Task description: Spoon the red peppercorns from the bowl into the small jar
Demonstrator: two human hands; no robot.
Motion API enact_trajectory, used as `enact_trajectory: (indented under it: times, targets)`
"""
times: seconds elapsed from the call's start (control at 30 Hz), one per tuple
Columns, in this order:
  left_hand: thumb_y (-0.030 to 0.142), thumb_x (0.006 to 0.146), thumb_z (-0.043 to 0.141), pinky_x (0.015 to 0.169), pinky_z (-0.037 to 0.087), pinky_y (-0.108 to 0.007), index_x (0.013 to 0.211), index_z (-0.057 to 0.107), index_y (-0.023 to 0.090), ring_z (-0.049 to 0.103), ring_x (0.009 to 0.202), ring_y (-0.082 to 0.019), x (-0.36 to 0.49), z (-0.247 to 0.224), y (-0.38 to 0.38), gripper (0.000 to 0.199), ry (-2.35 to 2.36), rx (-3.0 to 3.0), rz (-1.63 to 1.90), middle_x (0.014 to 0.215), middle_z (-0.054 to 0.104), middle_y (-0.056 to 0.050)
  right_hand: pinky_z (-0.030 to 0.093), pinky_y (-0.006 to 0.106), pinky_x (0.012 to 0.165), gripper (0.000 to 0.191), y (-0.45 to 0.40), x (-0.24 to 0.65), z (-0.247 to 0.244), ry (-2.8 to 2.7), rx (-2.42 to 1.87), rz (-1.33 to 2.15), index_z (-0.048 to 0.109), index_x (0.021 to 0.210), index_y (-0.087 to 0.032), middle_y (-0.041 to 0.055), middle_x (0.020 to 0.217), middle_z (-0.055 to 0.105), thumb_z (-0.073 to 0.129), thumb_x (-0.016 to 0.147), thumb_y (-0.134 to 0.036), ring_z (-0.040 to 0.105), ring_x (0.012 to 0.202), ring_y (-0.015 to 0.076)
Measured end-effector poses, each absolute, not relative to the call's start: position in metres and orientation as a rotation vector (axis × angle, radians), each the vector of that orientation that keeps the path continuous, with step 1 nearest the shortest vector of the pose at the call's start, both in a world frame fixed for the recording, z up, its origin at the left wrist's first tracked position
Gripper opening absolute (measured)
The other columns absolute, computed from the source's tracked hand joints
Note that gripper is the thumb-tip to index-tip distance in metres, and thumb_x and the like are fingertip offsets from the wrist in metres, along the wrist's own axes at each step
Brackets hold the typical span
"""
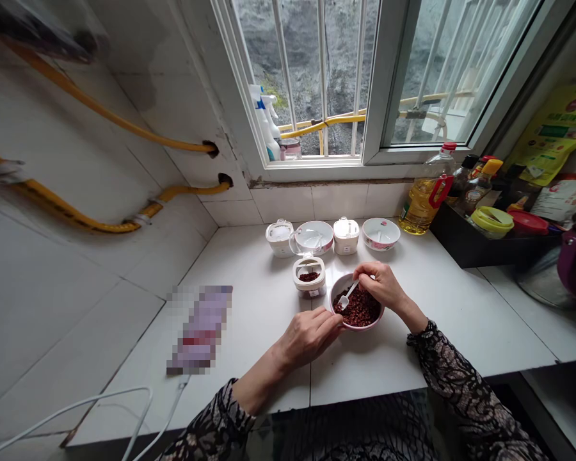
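A pink-rimmed bowl [360,316] of dark red dried pieces stands on the white tiled counter. My right hand [380,284] pinches the handle of a small white spoon [345,301], whose scoop rests on the pieces. At the bowl's near left rim is my left hand [312,333], its fingers together and gripping the edge. Just left of the bowl sits a clear-sided container [310,288] with its lid raised and similar red pieces inside. Behind are a white-filled container [280,239], a white bowl [313,237], a lidded container [346,236] and a floral bowl [381,234].
An oil bottle [420,202] stands at the back right beside a black rack [465,246] of bottles and jars. A metal kettle [552,278] is far right. On the left lies a blurred-out phone-like object [204,330] with a white cable [148,400].
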State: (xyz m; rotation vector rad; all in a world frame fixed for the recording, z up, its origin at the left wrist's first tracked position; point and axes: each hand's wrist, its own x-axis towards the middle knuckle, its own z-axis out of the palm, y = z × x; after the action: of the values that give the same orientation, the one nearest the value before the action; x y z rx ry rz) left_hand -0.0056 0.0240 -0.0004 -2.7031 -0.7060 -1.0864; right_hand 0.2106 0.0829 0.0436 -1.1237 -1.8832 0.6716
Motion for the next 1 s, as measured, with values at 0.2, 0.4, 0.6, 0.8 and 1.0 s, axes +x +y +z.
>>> enact_trajectory:
  times: [0.2, 0.4, 0.6, 0.8, 1.0]
  targets:
    - [0.022, 0.102, 0.045, 0.052, 0.045, -0.024, 0.097, 0.058, 0.015, 0.058, 0.060, -0.013, -0.006, -0.001, 0.024, 0.016, -0.701, -2.701, -1.091, 0.070, 0.064, -0.002, 0.040, 0.024, 0.049, 0.017, 0.086, 0.213, 0.044, -1.577, -1.181, 0.985, 0.065, 0.065, -0.019, -0.0033, 0.048, 0.057, 0.049, 0.067, -0.022, 0.051, 0.046, 0.0120]
    - [0.021, 0.103, 0.044, 0.052, 0.045, -0.024, 0.098, 0.057, 0.015, 0.059, 0.060, -0.013, -0.005, 0.000, 0.025, 0.015, -0.693, -2.699, -1.126, 0.073, 0.066, -0.002, 0.046, 0.026, 0.054, 0.013, 0.092, 0.212, 0.047, -1.398, -1.139, 1.107, 0.066, 0.066, -0.018, -0.0019, 0.050, 0.060, 0.055, 0.067, -0.026, 0.054, 0.048, 0.0125]
    - [0.021, 0.103, 0.042, 0.051, 0.045, -0.025, 0.096, 0.057, 0.014, 0.058, 0.059, -0.014, -0.002, 0.002, 0.025, 0.018, -0.682, -2.675, -1.127, 0.071, 0.065, -0.002, 0.054, 0.033, 0.069, 0.020, 0.083, 0.191, 0.048, -1.516, -0.971, 0.820, 0.069, 0.095, -0.019, 0.0058, 0.080, 0.074, 0.055, 0.088, -0.031, 0.067, 0.071, 0.0182]
    - [0.019, 0.103, 0.042, 0.047, 0.041, -0.026, 0.092, 0.058, 0.015, 0.054, 0.055, -0.014, -0.001, 0.003, 0.024, 0.019, -0.690, -2.633, -1.128, 0.066, 0.062, -0.001, 0.048, 0.041, 0.086, 0.022, 0.074, 0.180, 0.047, -1.962, -0.775, 0.291, 0.070, 0.099, -0.021, 0.0041, 0.082, 0.076, 0.050, 0.093, -0.015, 0.066, 0.073, 0.0188]
    - [0.020, 0.102, 0.043, 0.050, 0.044, -0.024, 0.097, 0.057, 0.014, 0.057, 0.059, -0.013, -0.003, 0.003, 0.024, 0.015, -0.679, -2.671, -1.112, 0.071, 0.065, -0.002, 0.050, 0.037, 0.079, 0.019, 0.076, 0.205, 0.054, -1.824, -0.961, 0.264, 0.069, 0.086, -0.022, 0.0018, 0.072, 0.072, 0.052, 0.088, -0.015, 0.065, 0.075, 0.0206]
